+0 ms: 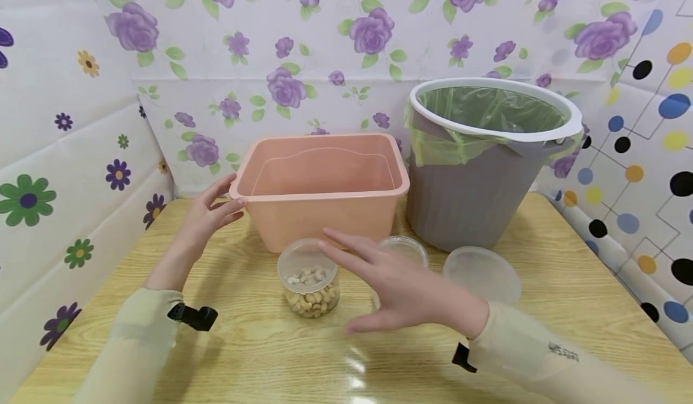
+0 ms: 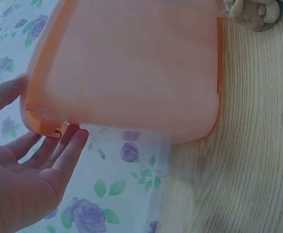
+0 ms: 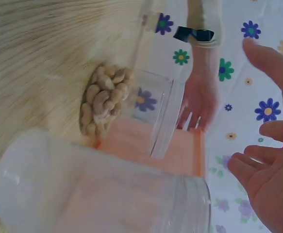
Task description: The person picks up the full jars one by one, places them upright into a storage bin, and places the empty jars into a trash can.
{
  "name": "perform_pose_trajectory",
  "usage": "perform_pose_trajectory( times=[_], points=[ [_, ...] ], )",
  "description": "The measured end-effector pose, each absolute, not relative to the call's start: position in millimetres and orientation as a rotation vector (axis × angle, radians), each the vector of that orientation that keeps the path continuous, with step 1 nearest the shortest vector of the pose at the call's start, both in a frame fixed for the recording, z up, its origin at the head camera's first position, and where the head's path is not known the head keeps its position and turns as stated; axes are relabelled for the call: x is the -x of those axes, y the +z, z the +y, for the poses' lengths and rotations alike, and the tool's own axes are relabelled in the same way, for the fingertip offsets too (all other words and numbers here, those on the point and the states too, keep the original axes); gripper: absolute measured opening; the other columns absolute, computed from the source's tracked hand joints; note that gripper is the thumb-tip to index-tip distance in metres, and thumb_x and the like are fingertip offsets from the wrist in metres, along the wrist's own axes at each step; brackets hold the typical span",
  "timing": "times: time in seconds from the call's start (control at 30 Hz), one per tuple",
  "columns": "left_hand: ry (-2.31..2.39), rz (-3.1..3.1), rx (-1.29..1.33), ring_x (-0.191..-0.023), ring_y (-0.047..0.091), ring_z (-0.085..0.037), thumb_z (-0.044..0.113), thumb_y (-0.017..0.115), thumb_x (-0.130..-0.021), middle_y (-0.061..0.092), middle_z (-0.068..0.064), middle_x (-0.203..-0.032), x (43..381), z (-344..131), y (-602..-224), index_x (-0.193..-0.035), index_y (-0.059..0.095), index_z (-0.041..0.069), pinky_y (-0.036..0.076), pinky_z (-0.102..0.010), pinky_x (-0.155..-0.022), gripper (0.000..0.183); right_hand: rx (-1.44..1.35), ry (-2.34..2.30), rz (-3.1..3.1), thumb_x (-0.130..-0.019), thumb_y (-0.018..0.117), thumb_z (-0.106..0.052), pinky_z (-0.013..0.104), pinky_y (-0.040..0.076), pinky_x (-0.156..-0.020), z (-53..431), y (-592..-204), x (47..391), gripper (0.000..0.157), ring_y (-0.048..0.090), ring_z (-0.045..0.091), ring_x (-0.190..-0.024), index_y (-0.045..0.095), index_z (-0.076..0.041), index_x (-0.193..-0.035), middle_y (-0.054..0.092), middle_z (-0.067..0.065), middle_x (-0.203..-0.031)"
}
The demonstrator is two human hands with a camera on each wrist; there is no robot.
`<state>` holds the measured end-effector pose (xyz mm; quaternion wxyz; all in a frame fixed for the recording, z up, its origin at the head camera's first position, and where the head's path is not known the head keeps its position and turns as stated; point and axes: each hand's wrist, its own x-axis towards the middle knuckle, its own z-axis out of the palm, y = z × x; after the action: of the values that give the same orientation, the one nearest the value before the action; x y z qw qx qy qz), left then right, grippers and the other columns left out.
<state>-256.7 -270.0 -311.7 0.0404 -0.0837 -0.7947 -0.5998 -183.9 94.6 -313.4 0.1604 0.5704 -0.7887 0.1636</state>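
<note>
My left hand (image 1: 208,214) holds the front left corner of a peach plastic basin (image 1: 325,220). Its thumb and fingers (image 2: 75,145) lie around the rim. My right hand (image 1: 400,284) hovers over the table with fingers spread and thumb apart, holding nothing. Left of that hand stands a clear round jar (image 1: 311,278) with cashews (image 3: 105,97) in its lower part. A second clear jar (image 3: 107,189) stands close by, partly hidden by the right hand in the head view; no contents show in it. A translucent round lid (image 1: 487,272) lies flat to the right.
A tall grey bin (image 1: 465,193) with a white rim and green liner bag (image 1: 449,148) stands at the back right, beside the basin. The wood-grain table (image 1: 260,356) meets flower-patterned sheets (image 1: 325,49) behind and at the sides.
</note>
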Motion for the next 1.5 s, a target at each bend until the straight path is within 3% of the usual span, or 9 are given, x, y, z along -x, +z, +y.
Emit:
perform_pose_trajectory(
  times=[0.4, 0.67, 1.1, 1.3, 1.5],
  points=[
    [-1.845, -2.443, 0.253, -0.107, 0.055, 0.002, 0.026, 0.059, -0.099, 0.024, -0.02, -0.158, 257, -274, -311, -0.159, 0.021, 0.017, 0.054, -0.014, -0.091, 0.072, -1.62, 0.729, -2.349, -0.08, 0.08, -0.045, 0.042, 0.038, -0.118, 54, -332, 193, 0.107, 0.025, 0.024, -0.152, 0.016, -0.014, -0.16, 0.018, 0.009, -0.166],
    [-1.821, -2.46, 0.246, -0.106, 0.055, 0.003, 0.026, 0.059, -0.1, 0.026, -0.02, -0.158, 257, -273, -311, -0.159, 0.021, 0.018, 0.054, -0.014, -0.09, 0.071, -1.545, 0.608, -2.38, -0.076, 0.083, -0.047, 0.042, 0.041, -0.116, 38, -342, 211, 0.108, 0.03, 0.024, -0.15, 0.021, -0.016, -0.159, 0.023, 0.007, -0.165],
    [-1.794, -2.475, 0.245, -0.105, 0.056, 0.003, 0.028, 0.059, -0.099, 0.03, -0.019, -0.156, 258, -273, -312, -0.159, 0.022, 0.019, 0.054, -0.014, -0.09, 0.07, -1.585, 0.62, -2.656, -0.078, 0.078, -0.053, 0.052, 0.042, -0.112, 37, -343, 247, 0.099, 0.027, 0.02, -0.15, 0.025, -0.03, -0.158, 0.027, 0.003, -0.163],
    [-1.8, -2.474, 0.225, -0.106, 0.055, 0.003, 0.029, 0.06, -0.099, 0.029, -0.019, -0.157, 259, -274, -313, -0.159, 0.022, 0.02, 0.054, -0.014, -0.09, 0.071, -1.625, 0.569, -2.654, -0.075, 0.077, -0.059, 0.043, 0.036, -0.117, 35, -343, 259, 0.097, 0.034, 0.016, -0.143, 0.031, -0.03, -0.156, 0.038, -0.001, -0.157],
    [-1.812, -2.482, 0.217, -0.106, 0.054, 0.003, 0.03, 0.06, -0.099, 0.026, -0.02, -0.16, 261, -274, -313, -0.159, 0.021, 0.022, 0.054, -0.014, -0.09, 0.072, -1.587, 0.498, -2.725, -0.073, 0.076, -0.061, 0.04, 0.038, -0.116, 34, -343, 264, 0.1, 0.037, 0.015, -0.135, 0.033, -0.025, -0.155, 0.042, -0.002, -0.151]
  ],
)
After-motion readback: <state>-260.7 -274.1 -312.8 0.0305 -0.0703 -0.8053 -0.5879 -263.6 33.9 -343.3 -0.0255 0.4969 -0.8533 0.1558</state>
